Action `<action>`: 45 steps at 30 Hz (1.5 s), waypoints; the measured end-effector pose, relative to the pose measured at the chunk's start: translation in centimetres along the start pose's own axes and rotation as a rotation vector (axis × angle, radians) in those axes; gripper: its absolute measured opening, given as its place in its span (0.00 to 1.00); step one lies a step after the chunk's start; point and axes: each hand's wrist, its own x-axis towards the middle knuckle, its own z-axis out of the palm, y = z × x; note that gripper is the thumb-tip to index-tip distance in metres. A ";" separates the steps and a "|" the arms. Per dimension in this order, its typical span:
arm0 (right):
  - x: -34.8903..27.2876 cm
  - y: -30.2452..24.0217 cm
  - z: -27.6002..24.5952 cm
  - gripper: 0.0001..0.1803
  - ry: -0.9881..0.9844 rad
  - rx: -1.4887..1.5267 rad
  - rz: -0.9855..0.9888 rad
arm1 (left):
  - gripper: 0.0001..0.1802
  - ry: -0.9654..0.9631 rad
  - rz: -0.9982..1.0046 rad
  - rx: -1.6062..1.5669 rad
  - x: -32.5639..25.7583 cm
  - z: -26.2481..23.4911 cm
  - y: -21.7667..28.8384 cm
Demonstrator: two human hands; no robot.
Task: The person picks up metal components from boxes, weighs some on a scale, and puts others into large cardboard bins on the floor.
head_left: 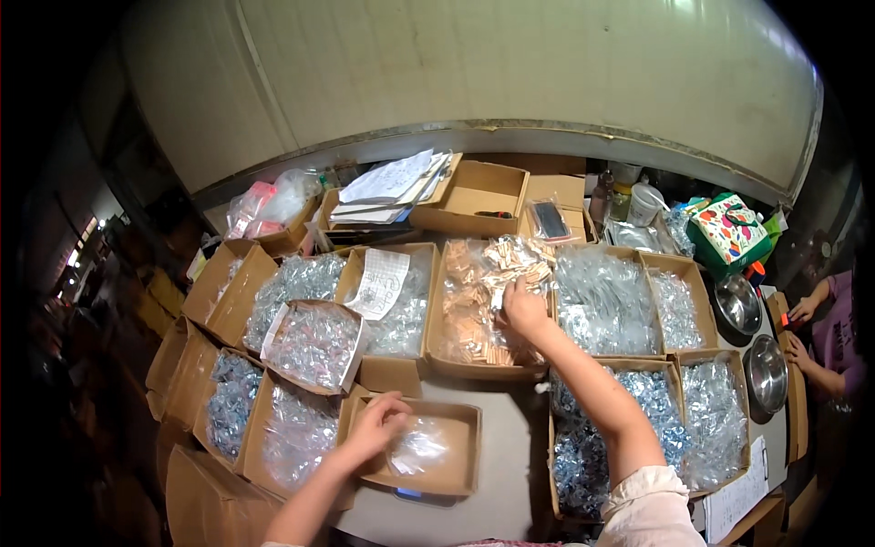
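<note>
My right hand (523,308) reaches into a cardboard box of copper-coloured pieces in clear bags (469,314). Its fingers are closed and point down among the bags, and what they pinch is hidden. Closer to me, my left hand (381,427) hovers at the left side of a shallow cardboard box (463,469), fingers loosely bent and apart, holding nothing that I can see. A few small clear bags (419,447) lie in that shallow box. It rests on a flat device with a lit blue display (410,493), probably a scale.
Boxes of clear bags with silvery parts (602,305) and bluish parts (592,447) surround the work spot. A white-edged box (314,346) sits atop others at left. Metal bowls (767,374) and a clipboard (738,497) are at right, near another person's hands (800,351).
</note>
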 end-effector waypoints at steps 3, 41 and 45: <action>-0.2 2.1 0.0 0.13 -0.062 0.120 -0.153 | 0.12 0.006 -0.126 -0.380 1.0 1.3 2.0; -11.5 6.7 -16.4 0.14 -0.037 0.666 -0.795 | 0.18 -0.069 -0.442 -1.269 2.5 8.3 6.2; -10.2 24.4 -10.8 0.16 0.488 0.594 0.369 | 0.19 0.220 -0.312 -0.820 -0.2 7.4 6.5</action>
